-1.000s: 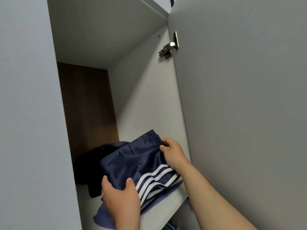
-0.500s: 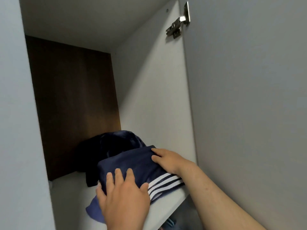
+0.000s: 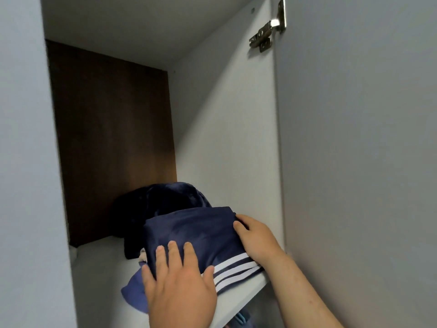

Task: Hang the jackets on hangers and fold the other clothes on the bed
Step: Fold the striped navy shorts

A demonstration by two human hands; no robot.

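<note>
A folded navy garment with white stripes (image 3: 201,235) lies on the white wardrobe shelf (image 3: 99,280), on top of other clothes. My left hand (image 3: 179,287) presses flat on its near edge with straight fingers. At the garment's right side my right hand (image 3: 255,237) rests against the fabric, fingers extended. Behind it sits a dark navy bundle of clothing (image 3: 160,200). A lighter blue cloth (image 3: 132,290) sticks out underneath at the front left.
The compartment has a brown back panel (image 3: 111,138) and white side walls. The open grey door (image 3: 354,138) with a metal hinge (image 3: 267,31) stands on the right. A bit of blue fabric (image 3: 241,319) shows below the shelf edge.
Both hands stopped gripping the striped garment and now lie flat on it. The garment has been pushed deeper onto the shelf and flattened. The view has tilted slightly.
</note>
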